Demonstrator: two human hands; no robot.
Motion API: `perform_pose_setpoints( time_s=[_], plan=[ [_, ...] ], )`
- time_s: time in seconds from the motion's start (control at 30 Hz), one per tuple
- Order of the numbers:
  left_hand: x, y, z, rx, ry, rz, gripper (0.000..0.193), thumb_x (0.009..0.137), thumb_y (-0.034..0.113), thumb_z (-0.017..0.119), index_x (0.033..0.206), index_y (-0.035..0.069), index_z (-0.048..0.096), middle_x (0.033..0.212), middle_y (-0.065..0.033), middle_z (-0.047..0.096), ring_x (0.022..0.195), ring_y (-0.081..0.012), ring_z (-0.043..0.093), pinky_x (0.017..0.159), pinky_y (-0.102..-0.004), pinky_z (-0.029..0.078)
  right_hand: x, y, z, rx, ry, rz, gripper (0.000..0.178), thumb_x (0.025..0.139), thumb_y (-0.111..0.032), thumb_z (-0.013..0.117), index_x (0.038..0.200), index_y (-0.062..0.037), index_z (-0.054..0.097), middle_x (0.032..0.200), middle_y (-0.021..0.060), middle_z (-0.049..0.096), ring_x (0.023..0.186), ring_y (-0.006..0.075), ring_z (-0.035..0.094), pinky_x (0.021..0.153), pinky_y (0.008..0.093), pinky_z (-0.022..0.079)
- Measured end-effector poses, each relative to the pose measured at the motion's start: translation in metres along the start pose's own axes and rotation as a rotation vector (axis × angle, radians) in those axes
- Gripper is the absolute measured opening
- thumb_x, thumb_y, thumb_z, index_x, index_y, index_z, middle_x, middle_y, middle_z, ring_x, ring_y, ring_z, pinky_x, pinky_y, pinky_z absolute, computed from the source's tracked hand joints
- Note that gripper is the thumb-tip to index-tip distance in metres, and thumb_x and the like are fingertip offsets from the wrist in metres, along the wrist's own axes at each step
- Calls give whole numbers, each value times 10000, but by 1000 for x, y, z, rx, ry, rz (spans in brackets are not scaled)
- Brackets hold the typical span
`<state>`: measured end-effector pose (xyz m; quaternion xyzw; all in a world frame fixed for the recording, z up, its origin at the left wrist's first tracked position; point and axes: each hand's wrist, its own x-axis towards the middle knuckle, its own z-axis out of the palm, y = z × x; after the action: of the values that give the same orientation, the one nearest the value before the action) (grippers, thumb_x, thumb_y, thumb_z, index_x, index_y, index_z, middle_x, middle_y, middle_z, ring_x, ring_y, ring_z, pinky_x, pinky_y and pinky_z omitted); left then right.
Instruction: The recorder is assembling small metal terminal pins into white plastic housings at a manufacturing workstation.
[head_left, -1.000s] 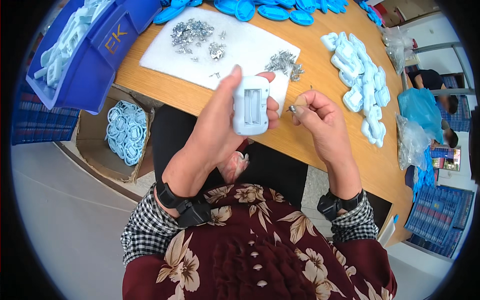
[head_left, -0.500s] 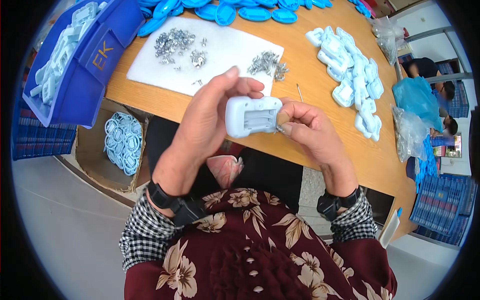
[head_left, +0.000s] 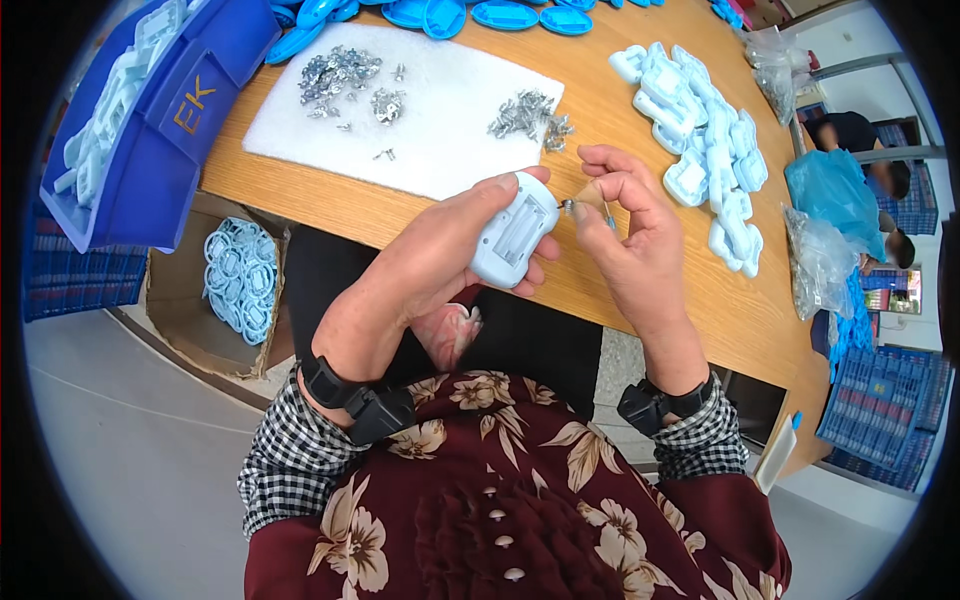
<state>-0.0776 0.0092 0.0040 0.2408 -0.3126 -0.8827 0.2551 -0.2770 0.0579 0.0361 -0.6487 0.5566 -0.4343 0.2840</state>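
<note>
My left hand [head_left: 445,235] is closed round a pale blue plastic casing [head_left: 510,238] with an oblong battery compartment facing up. Tilted, the casing has its upper right end toward my right hand [head_left: 640,225]. Between my right thumb and forefinger is a small metal battery spring [head_left: 569,206], just off the casing's edge. A thin rod [head_left: 608,213] shows by the same fingers; whether they grip it I cannot tell. Beyond my hands, a white foam sheet [head_left: 440,110] carries piles of metal contacts [head_left: 340,78] and springs [head_left: 522,113].
Pale blue casings [head_left: 690,130] are heaped on the table's right, near clear plastic bags [head_left: 815,260]. Bright blue oval parts [head_left: 505,15] lie at the far edge. A blue bin [head_left: 150,130] stands left, above a cardboard box [head_left: 180,300] of light blue parts. Other people are at far right.
My left hand has turned the casing from nearly level to a steep tilt. My right hand has drawn away from it, holding the spring. The rod shown on the table earlier now appears by my right fingers.
</note>
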Motion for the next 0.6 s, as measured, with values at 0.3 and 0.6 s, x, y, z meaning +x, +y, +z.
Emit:
perform_pose_setpoints(
  time_s=[0.3,0.6],
  plan=[
    [1,-3,5,-32,121,-41,506,1093,334,314,1480,24,412,1037,-137,664,801,-242,689,733,-384,608,0,19,15,-310,62,-193,156,785,-64,709,906,-45,611,1181,133,637,1103,317,588,955,411,451],
    [3,-7,0,-61,107,-24,528,1084,342,340,1472,-14,389,1058,-149,647,808,-241,695,727,-372,612,6,19,24,-293,73,-230,189,770,-77,716,902,-63,582,1121,114,648,1039,338,588,905,437,448]
  ],
)
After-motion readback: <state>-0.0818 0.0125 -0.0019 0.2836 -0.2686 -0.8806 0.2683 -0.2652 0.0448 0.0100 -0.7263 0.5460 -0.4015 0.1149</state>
